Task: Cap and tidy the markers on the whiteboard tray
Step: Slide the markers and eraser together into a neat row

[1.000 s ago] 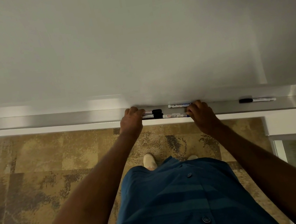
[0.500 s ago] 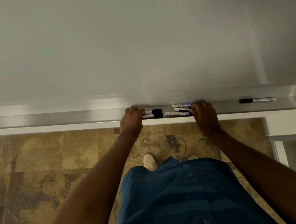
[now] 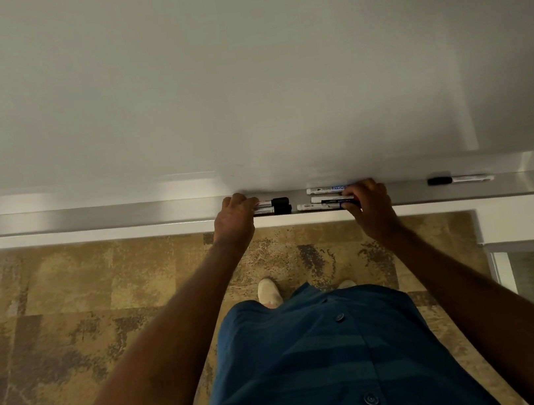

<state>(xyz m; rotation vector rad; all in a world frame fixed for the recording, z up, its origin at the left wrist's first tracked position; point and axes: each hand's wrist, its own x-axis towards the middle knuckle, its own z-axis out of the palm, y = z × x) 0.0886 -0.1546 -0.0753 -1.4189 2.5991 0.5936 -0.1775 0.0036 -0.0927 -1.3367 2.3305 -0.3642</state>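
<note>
both hands on the markers at the whiteboard tray

while the person stands over patterned brown carpet (image 3: 68,318), a blue buttoned shirt (image 3: 335,365) fills the near part of the head view, with two pale shoes (image 3: 268,292) showing past its hem. both bare forearms reach forward to the metal tray (image 3: 88,222) that runs along the foot of the whiteboard (image 3: 238,67).

the left hand (image 3: 235,219) has its fingers curled round the near ends of two black-capped markers (image 3: 273,206), which lie side by side in the tray with their caps pointing right. just to the right, apart from those caps, three white markers (image 3: 322,199) lie stacked front to back along the tray. the right hand (image 3: 372,207) sits over their right ends, its fingers bent and closed on the front two; whether it also touches the rear one, which carries a blue label, cannot be told.

farther right along the tray, well apart from both hands, a lone marker (image 3: 459,179) lies flat with its black cap pointing left. beyond the tray the whiteboard rises plain and pale.
</note>
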